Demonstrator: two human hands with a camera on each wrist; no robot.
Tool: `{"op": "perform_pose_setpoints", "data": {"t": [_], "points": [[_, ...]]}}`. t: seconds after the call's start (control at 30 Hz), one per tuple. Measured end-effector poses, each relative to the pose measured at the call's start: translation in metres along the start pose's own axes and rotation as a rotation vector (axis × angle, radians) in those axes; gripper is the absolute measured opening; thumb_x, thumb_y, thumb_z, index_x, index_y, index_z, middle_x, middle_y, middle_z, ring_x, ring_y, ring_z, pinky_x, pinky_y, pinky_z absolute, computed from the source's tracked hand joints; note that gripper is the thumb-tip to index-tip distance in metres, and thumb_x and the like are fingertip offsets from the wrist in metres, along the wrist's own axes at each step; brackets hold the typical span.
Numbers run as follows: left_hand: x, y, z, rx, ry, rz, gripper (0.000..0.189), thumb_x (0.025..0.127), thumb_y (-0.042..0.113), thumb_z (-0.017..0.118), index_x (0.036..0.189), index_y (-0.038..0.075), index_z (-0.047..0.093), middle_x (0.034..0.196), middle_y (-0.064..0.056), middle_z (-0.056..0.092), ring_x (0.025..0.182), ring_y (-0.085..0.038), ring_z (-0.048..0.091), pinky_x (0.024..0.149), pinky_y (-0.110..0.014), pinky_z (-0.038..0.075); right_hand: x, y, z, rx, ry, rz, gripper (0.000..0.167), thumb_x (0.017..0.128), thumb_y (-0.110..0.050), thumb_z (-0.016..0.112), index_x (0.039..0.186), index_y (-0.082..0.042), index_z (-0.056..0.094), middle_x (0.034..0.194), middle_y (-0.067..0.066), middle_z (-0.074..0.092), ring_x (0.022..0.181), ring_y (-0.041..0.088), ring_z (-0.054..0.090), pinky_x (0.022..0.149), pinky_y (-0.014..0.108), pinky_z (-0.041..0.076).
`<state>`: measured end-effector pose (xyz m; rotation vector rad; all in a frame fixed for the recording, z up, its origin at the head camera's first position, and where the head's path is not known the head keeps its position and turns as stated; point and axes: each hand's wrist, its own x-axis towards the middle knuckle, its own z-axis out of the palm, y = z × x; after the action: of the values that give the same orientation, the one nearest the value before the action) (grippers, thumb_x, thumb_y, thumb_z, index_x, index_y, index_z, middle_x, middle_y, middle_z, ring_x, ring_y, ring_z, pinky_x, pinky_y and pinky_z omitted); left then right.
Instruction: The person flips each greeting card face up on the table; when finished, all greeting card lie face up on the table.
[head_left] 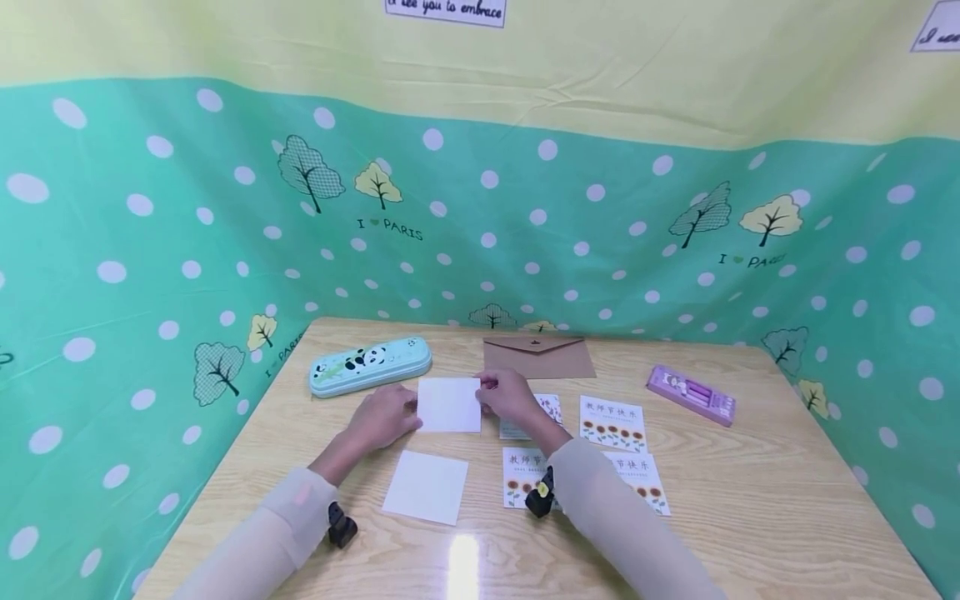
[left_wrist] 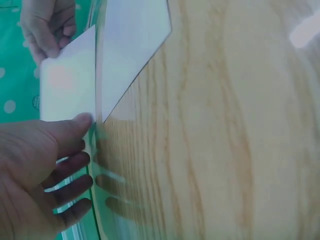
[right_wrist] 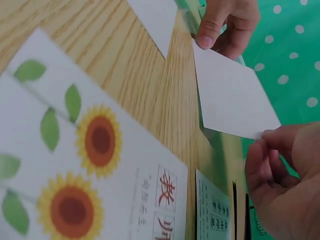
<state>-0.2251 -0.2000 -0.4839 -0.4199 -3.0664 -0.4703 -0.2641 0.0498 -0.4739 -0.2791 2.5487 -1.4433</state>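
A blank white card (head_left: 448, 405) is held between both hands, tilted up from the table in the right wrist view. My left hand (head_left: 384, 414) pinches its left edge, thumb on the near face and fingers behind. At the opposite edge, the thumb and index finger of my right hand (head_left: 504, 394) pinch a corner. A second blank white card (head_left: 426, 487) lies on the table below the held one. Partly under the right forearm are several printed cards, among them a sunflower card (right_wrist: 95, 150) and a card with a floral print (head_left: 551, 407).
At the back left lies a light blue panda pencil case (head_left: 371, 367). A brown envelope (head_left: 538, 358) sits behind the right hand, and a purple pen box (head_left: 691, 394) is farther right. Another sunflower card (head_left: 612, 422) lies beyond the forearm on the wooden table (head_left: 780, 500). A green dotted curtain (head_left: 480, 208) encloses the table.
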Motion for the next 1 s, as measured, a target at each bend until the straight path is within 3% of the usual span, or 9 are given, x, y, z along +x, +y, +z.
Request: {"op": "perform_pose_setpoints", "data": {"t": [0.1, 0.2, 0.33, 0.43, 0.5, 0.57, 0.67, 0.8, 1.0], "points": [[0.002, -0.001, 0.002, -0.009, 0.058, 0.027, 0.021, 0.090, 0.026, 0.078, 0.104, 0.011, 0.075, 0.099, -0.005, 0.074, 0.092, -0.022, 0.069, 0.084, -0.041, 0.057, -0.003, 0.001, -0.006, -0.044, 0.035, -0.056, 0.029, 0.097, -0.019, 0.067, 0.125, -0.010, 0.072, 0.104, 0.005, 0.073, 0.086, 0.016, 0.067, 0.073, 0.026, 0.056], [0.004, 0.000, 0.002, -0.049, 0.109, 0.035, 0.007, 0.092, 0.022, 0.076, 0.094, 0.015, 0.075, 0.084, 0.003, 0.072, 0.073, -0.011, 0.061, 0.069, -0.032, 0.054, -0.005, 0.002, -0.012, -0.022, 0.037, -0.076, 0.027, 0.099, -0.027, 0.066, 0.121, -0.015, 0.074, 0.103, 0.008, 0.075, 0.087, 0.023, 0.069, 0.072, 0.027, 0.057], [0.006, 0.000, 0.001, -0.099, 0.147, 0.044, 0.005, 0.093, 0.018, 0.074, 0.090, 0.015, 0.076, 0.080, 0.004, 0.072, 0.065, -0.007, 0.053, 0.062, -0.027, 0.048, -0.010, 0.002, -0.018, 0.023, -0.009, -0.094, 0.030, 0.101, -0.037, 0.063, 0.110, -0.012, 0.077, 0.093, 0.015, 0.075, 0.081, 0.030, 0.070, 0.067, 0.026, 0.056], [0.007, -0.002, 0.003, -0.096, 0.159, 0.049, 0.004, 0.093, 0.017, 0.074, 0.095, 0.015, 0.078, 0.088, 0.002, 0.077, 0.068, -0.007, 0.060, 0.064, -0.028, 0.053, -0.015, 0.001, -0.021, -0.008, -0.056, -0.119, 0.044, 0.101, -0.046, 0.060, 0.096, -0.006, 0.077, 0.087, 0.021, 0.073, 0.065, 0.022, 0.060, 0.061, 0.024, 0.048], [0.008, -0.004, 0.004, -0.089, 0.160, 0.050, 0.007, 0.093, 0.016, 0.074, 0.098, 0.017, 0.079, 0.095, 0.001, 0.079, 0.076, -0.010, 0.068, 0.070, -0.031, 0.058, -0.018, 0.002, -0.022, -0.041, -0.085, -0.136, 0.047, 0.101, -0.047, 0.059, 0.095, -0.004, 0.077, 0.084, 0.024, 0.072, 0.059, 0.016, 0.052, 0.058, 0.024, 0.043], [0.009, -0.005, 0.005, -0.088, 0.159, 0.052, 0.009, 0.093, 0.015, 0.074, 0.100, 0.017, 0.080, 0.099, 0.000, 0.080, 0.086, -0.014, 0.073, 0.077, -0.034, 0.060, -0.020, 0.002, -0.022, -0.075, -0.113, -0.150, 0.040, 0.101, -0.043, 0.060, 0.101, -0.007, 0.078, 0.085, 0.023, 0.072, 0.059, 0.012, 0.050, 0.059, 0.024, 0.043], [0.010, -0.005, 0.005, -0.094, 0.148, 0.056, 0.011, 0.094, 0.013, 0.073, 0.102, 0.016, 0.080, 0.101, 0.000, 0.080, 0.097, -0.020, 0.075, 0.084, -0.038, 0.061, -0.022, 0.004, -0.020, -0.144, -0.135, -0.175, 0.027, 0.100, -0.034, 0.065, 0.112, -0.014, 0.078, 0.092, 0.012, 0.076, 0.070, 0.007, 0.059, 0.066, 0.023, 0.050], [0.012, -0.004, 0.005, -0.120, 0.110, 0.070, 0.016, 0.095, 0.009, 0.070, 0.107, 0.012, 0.079, 0.106, -0.005, 0.079, 0.103, -0.025, 0.074, 0.090, -0.042, 0.060, -0.024, 0.006, -0.016, -0.223, -0.175, -0.173, 0.025, 0.097, -0.029, 0.069, 0.118, -0.017, 0.077, 0.096, -0.004, 0.075, 0.074, 0.006, 0.060, 0.066, 0.021, 0.051], [0.014, -0.002, 0.005, -0.153, 0.001, 0.072, 0.025, 0.102, 0.009, 0.058, 0.121, 0.008, 0.074, 0.120, -0.011, 0.075, 0.117, -0.031, 0.069, 0.100, -0.046, 0.055, -0.027, 0.008, -0.012, -0.220, -0.233, -0.129, 0.033, 0.095, -0.026, 0.070, 0.126, -0.015, 0.073, 0.084, 0.000, 0.070, 0.065, 0.009, 0.053, 0.057, 0.021, 0.045]]}}
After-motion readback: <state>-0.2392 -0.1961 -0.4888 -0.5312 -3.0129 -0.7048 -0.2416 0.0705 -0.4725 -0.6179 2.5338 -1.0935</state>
